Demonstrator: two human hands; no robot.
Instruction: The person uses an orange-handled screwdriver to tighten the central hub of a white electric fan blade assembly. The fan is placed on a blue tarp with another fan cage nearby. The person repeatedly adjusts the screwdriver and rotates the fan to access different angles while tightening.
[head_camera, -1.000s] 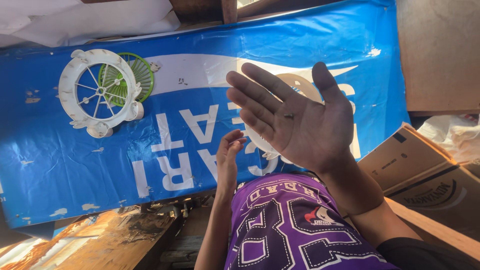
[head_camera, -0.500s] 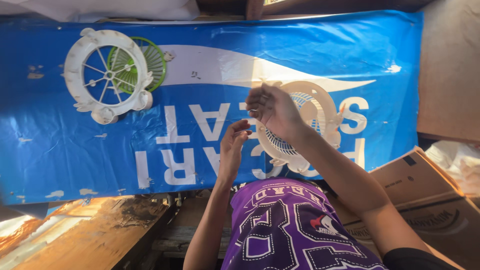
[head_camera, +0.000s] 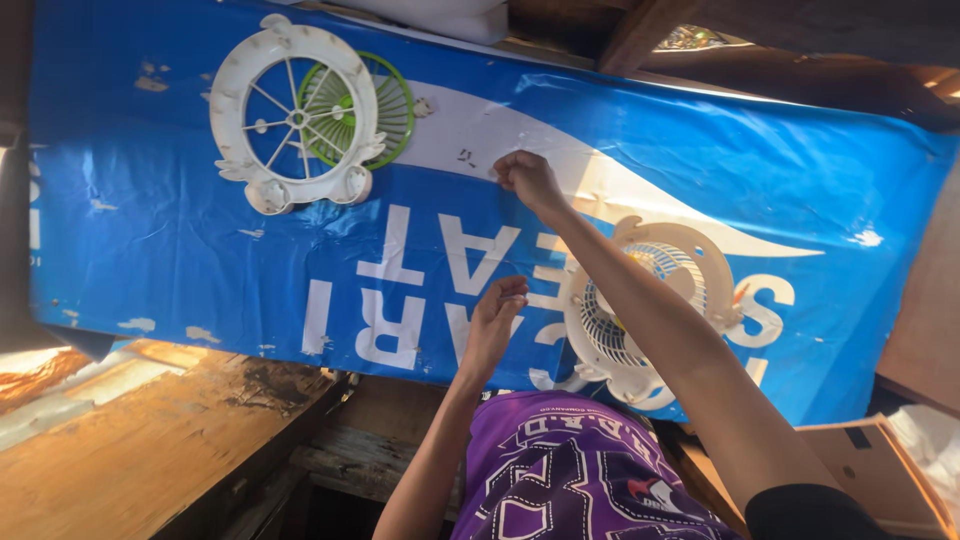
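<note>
From the head camera, I am reaching my right hand (head_camera: 527, 177) farther out than half a second ago, when it was hovering over the white round plastic fan housing with the slotted grille (head_camera: 640, 305). Now its fingers are pinched together on the white patch of the blue printed plastic banner (head_camera: 200, 250) covering the tabletop, near a tiny dark speck (head_camera: 466, 155); I cannot tell whether anything is held between them. My left hand (head_camera: 497, 318) is resting lower down with its fingers loosely curled on the banner's white lettering, gripping nothing that I can see. So the work seems to be shifting from the housing to small bits up the sheet.

The housing is lying under my right forearm, close to the banner's near edge. The white spoked plastic fan guard (head_camera: 292, 115) and green round grille (head_camera: 360, 110) behind it are sitting well apart to the left. Between them and my right hand, bare blue sheet is leaving open room. The bare wooden plank (head_camera: 150, 440) is dropping away below the near edge.
</note>
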